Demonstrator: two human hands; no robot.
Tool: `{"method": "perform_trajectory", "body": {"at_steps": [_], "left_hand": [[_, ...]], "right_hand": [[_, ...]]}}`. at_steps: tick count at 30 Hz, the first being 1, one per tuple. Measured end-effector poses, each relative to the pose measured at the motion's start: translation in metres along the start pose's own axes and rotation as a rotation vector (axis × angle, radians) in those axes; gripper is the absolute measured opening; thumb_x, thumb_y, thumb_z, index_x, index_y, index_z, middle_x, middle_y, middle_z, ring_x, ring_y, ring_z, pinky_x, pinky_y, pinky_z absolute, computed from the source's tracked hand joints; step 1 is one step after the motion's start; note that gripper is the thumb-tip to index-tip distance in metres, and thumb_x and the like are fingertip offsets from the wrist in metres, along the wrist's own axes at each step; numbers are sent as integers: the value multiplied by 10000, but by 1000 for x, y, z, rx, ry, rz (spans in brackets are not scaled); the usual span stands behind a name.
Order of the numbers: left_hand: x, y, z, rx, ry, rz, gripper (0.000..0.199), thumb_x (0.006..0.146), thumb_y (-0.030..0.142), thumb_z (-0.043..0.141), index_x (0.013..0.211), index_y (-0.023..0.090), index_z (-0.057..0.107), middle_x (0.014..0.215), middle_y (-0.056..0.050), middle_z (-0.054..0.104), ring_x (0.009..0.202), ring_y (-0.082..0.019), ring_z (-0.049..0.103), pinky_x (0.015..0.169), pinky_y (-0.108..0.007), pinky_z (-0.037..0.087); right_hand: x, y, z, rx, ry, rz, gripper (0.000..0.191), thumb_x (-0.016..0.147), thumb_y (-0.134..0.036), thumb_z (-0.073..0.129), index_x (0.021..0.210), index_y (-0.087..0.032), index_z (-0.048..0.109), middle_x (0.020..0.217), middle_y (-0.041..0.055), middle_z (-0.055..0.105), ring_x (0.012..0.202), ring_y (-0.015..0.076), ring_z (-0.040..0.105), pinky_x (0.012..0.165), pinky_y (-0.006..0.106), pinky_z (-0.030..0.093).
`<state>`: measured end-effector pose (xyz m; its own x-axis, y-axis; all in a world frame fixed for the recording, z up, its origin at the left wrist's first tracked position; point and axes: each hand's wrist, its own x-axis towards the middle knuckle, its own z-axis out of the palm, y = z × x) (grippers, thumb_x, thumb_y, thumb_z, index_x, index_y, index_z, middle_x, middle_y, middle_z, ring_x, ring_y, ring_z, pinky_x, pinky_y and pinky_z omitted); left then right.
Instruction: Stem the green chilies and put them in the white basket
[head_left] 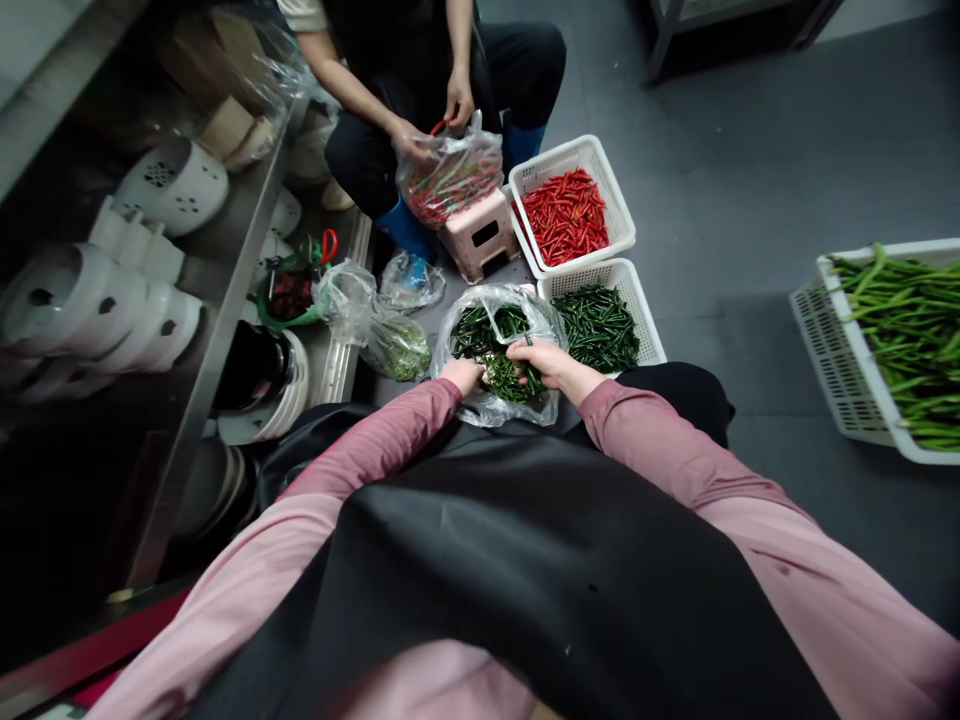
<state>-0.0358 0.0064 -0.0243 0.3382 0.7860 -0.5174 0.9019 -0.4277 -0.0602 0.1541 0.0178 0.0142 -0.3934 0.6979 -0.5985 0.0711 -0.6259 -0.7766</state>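
A clear plastic bag (553,322) lies open in front of me, with dark green chili peppers (477,330) and a clump of cut green stems (504,378) inside. My left hand (463,374) is at the bag's left side, its fingers closed at the edge of the stem clump; what they grip is too small to tell. Over the right part of the bag, my right hand (541,362) has its fingers closed round a few green chilies. Just beyond it stands a white basket (646,318) of green chilies (598,328).
Opposite me a seated person (457,95) handles a bag of red chilies (454,180) on a pink stool (480,235). A white basket (619,205) holds red chilies. At far right is a basket (862,350) of long green vegetables. Metal shelving (225,300) with white containers runs along the left.
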Motion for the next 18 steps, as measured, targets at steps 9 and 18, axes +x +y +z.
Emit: {"method": "perform_trajectory", "body": {"at_steps": [9,18], "left_hand": [[-24,12,-77,-25,261,50,252,817,271,506,877,97,679,878,-154,666,882,-259,626,780,-333,443],[-5,-24,-68,-1022,4,160,380,840,421,485,803,94,676,665,-67,634,584,-119,559,610,-240,449]], "right_hand": [[16,20,11,-937,103,-418,238,733,-302,653,926,-163,655,894,67,674,822,182,596,701,238,397],[1,0,-3,-673,-134,-500,178,740,-302,640,818,-145,612,691,-12,590,639,109,503,638,222,370]]}}
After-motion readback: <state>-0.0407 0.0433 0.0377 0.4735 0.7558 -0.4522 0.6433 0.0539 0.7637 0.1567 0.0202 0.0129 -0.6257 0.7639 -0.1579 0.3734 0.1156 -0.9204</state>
